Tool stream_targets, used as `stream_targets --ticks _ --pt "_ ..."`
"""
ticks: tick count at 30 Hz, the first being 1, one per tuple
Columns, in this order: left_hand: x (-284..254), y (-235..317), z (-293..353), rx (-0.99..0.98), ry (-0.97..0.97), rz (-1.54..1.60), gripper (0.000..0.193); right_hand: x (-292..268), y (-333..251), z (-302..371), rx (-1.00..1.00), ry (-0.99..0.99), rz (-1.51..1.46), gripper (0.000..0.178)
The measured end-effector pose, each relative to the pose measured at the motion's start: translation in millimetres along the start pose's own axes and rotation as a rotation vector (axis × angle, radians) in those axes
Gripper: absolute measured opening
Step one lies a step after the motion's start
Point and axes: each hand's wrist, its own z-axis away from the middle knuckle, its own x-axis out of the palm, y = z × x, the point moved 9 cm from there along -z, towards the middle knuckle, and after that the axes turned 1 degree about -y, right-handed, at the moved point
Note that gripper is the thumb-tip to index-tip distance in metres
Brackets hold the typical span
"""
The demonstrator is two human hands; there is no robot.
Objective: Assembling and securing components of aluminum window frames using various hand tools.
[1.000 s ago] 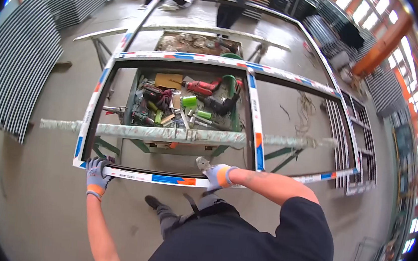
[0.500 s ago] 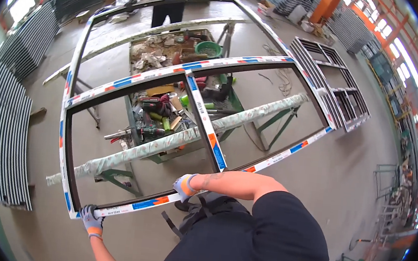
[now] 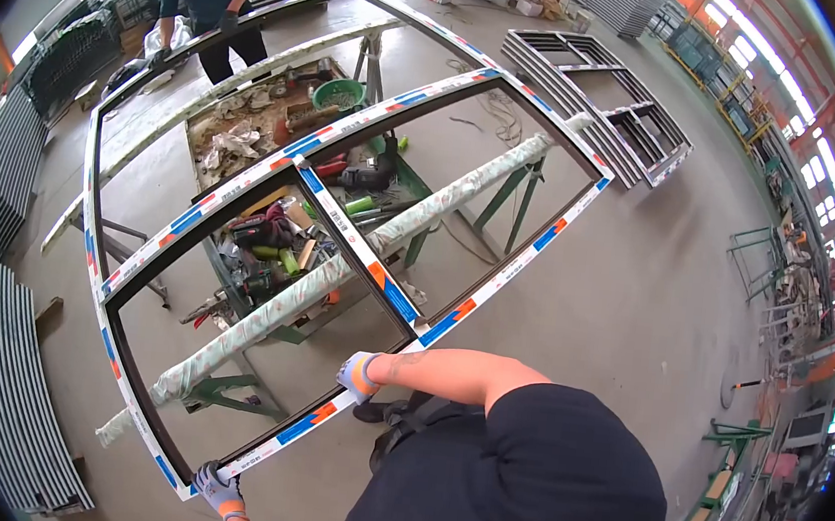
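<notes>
Bright daylight comes through overexposed windows (image 3: 793, 93) at right, leaving a dull sheen and soft, faint shadows on the floor (image 3: 634, 311). Fisheye distortion bows the frame's (image 3: 345, 225) straight edges, with softer detail and bluish fringing near the blackened rim.

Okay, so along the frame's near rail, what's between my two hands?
In the head view, only a stretch of the near rail, patterned white, blue and orange, runs between your left hand and right hand.
</notes>
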Motion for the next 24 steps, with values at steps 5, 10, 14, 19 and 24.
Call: stream_targets --ticks 5,10,14,19,24 --pt "6.7 24.2 2.2 -0.026 -0.022 0.004 0.042 1.3 14.1 45.8 -0.011 0.314 0.028 0.044" --pt "15.5 77.6 1.5 -0.039 -0.11 -0.063 0.041 -32.3 59.1 223.6 -0.042 0.742 -0.12 0.05" --pt "50.1 110.8 15.7 -0.222 -0.183 -0.258 0.033 38.6 191.3 415.9 0.398 0.935 -0.271 0.055" --pt "76.6 369.6 40.3 -0.173 0.21 -0.087 0.047 401.0 378.1 661.6 1.347 1.299 -1.023 0.039" --pt "133.1 762.4 54.5 0.295 0.049 0.288 0.045 803.3 405.9 837.4 1.768 1.261 -1.345 0.025"
